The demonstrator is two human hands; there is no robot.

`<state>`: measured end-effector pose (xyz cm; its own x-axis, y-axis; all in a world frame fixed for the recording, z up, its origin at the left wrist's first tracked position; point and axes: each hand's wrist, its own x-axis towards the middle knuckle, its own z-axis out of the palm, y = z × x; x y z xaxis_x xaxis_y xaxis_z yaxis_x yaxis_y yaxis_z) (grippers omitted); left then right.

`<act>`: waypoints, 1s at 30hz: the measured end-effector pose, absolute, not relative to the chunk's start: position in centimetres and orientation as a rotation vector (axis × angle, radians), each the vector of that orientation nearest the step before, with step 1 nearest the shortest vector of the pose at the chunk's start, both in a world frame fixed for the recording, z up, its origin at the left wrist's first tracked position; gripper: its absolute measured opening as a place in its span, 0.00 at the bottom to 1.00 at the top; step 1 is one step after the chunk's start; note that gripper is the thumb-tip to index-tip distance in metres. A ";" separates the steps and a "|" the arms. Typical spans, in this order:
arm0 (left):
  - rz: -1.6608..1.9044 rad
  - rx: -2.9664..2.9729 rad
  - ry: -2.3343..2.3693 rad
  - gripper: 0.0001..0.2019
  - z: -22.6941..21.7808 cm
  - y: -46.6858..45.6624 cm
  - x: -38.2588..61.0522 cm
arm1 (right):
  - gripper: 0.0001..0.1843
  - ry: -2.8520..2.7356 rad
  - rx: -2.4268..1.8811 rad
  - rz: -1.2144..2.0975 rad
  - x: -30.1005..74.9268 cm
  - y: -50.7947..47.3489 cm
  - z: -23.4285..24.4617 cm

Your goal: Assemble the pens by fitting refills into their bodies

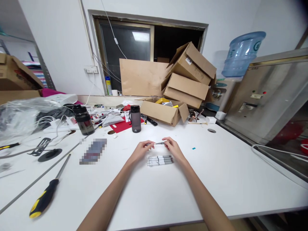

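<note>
Between my two hands, a slim grey pen (159, 143) is held level above the white table (149, 199). The fingers of my left hand (144, 147) are closed on its left end. My right hand (171, 147) pinches the pen's right end between thumb and fingers. Just below my hands, several clear pens with grey grips (160, 160) lie side by side on the table, their dark tips to the right. Part of the held pen is hidden by my fingers.
A yellow-black screwdriver (47, 195) lies at left, near a black round stand (49, 155) and a blurred-out flat item (93, 151). Two dark bottles, one (83, 120) left and one (136, 119) central, stand behind. An open cardboard box (163, 114) and cables line the back.
</note>
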<state>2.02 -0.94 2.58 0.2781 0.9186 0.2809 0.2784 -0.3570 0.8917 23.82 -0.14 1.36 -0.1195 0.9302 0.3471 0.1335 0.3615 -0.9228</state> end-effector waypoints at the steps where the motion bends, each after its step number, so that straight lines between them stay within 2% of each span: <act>1: 1.088 1.805 1.082 0.18 2.6 -1.0 2.0 | 0.16 -1.537 -0.980 0.930 23.9 -0.1 1.3; 8: 1.051 1.817 1.056 0.17 2.8 -1.4 2.1 | 0.18 -1.457 -1.040 0.998 23.8 -0.2 1.4; 15: 1.075 1.804 1.043 0.20 2.8 -1.3 2.1 | 0.15 -1.517 -0.939 0.974 24.2 0.5 1.2; 22: 1.069 1.871 1.026 0.19 3.0 -1.4 2.1 | 0.16 -1.404 -0.930 1.162 24.2 -0.3 2.1; 30: 1.065 1.969 1.014 0.20 4.3 -2.7 2.8 | 0.19 -1.339 -1.021 1.190 24.3 -1.5 3.2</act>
